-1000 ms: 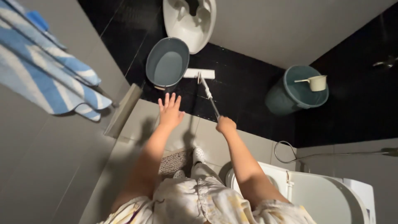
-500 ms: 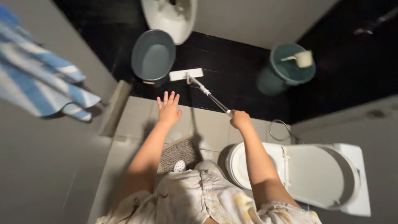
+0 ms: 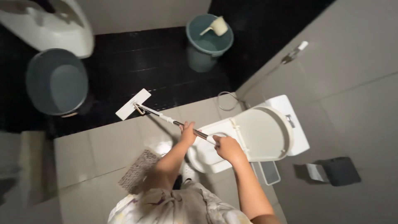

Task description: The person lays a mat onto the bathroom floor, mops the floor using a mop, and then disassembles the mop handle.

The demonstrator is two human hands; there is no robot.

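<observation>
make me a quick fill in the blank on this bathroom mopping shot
1. Both hands, left hand and right hand, grip the handle of the ____.
2. The flat mop head is ____ in colour.
3. The toilet has its lid ____.
4. A scoop sits in the teal ____.

Missing words: mop; white; up; bucket

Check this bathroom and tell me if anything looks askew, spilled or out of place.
No spill or damage shows. The woven mat lies at an angle to the pale tile lines, and a hose sits in a loose loop on the floor beside the open toilet. Both hands, left and right, grip the mop handle.
</observation>
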